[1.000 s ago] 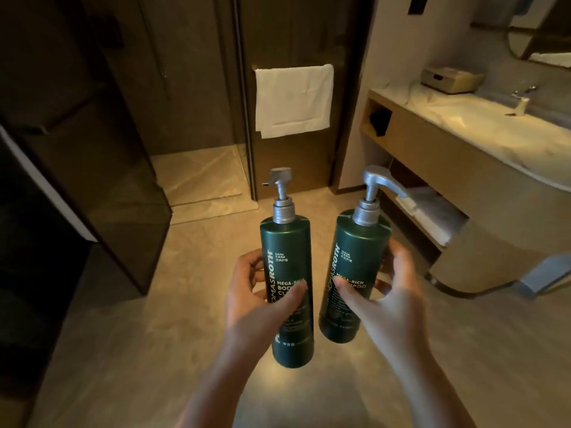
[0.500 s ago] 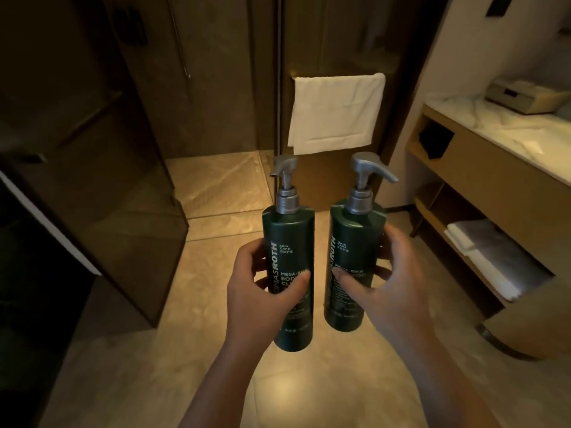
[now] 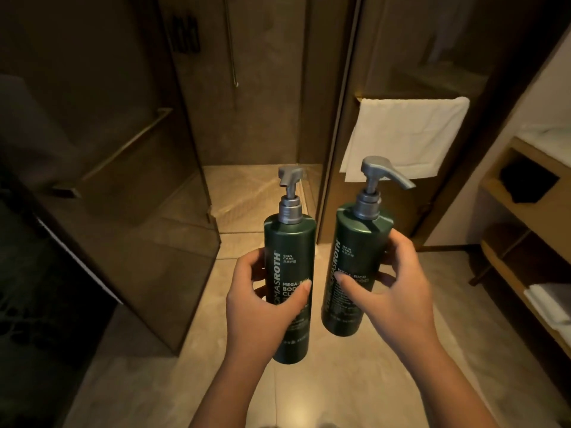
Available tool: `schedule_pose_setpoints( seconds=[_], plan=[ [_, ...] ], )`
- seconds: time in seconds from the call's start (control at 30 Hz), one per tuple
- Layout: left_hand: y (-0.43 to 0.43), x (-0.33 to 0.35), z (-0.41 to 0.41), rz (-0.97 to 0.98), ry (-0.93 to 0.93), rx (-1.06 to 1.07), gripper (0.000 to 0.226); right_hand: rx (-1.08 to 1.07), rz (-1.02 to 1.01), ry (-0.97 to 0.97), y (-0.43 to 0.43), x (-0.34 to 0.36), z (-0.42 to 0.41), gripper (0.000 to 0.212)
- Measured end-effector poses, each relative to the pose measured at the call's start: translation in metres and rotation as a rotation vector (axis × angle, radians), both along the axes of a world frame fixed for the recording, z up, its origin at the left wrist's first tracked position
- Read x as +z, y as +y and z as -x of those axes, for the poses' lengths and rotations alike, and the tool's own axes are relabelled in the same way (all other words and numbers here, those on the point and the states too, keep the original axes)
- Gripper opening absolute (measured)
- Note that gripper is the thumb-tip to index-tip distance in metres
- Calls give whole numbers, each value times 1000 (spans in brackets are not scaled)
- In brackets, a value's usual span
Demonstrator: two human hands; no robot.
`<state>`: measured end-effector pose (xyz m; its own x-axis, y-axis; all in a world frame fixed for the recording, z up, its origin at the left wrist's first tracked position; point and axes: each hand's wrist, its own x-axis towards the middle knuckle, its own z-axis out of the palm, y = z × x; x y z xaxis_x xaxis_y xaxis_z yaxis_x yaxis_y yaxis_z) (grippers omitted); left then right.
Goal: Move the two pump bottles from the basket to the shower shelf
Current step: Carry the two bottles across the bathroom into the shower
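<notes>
I hold two dark green pump bottles with grey pump heads upright in front of me, side by side and slightly apart. My left hand (image 3: 262, 301) grips the left pump bottle (image 3: 290, 242), labelled as body cleanser. My right hand (image 3: 392, 291) grips the right pump bottle (image 3: 358, 239), labelled as hair care, which leans a little to the right. Straight ahead lies the open shower stall (image 3: 256, 193) with its lit stone floor. No shower shelf or basket shows clearly in the dim light.
A dark glass shower door (image 3: 117, 193) with a bar handle stands open on the left. A white towel (image 3: 408, 137) hangs on a rail right of the doorway. A wooden vanity (image 3: 531, 211) with open shelves and folded towels lines the right side.
The view has moved closer to the shower and turned left; the vanity top and sink have slid out of sight. Both hands keep the same hold on the bottles.
</notes>
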<state>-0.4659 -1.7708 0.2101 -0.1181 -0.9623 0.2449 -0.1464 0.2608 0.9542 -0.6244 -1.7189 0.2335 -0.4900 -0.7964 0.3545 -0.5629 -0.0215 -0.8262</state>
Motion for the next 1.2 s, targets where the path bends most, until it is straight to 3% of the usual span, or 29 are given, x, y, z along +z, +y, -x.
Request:
schedule_pose_setpoints(
  seconds=[0.23, 0.6, 0.93, 1.2],
  plan=[
    [-105, -12, 26, -48, 15, 37, 56, 62, -21, -31, -111, -14, 31, 75],
    [-309, 27, 96, 54, 8, 37, 56, 148, 22, -5, -318, 4, 105, 74],
    [-441, 12, 115, 16, 52, 87, 55, 202, -20, -36, -460, -5, 119, 74],
    [-598, 2, 115, 43, 56, 155, 55, 211, -11, -32, -612, -3, 122, 74]
  ],
)
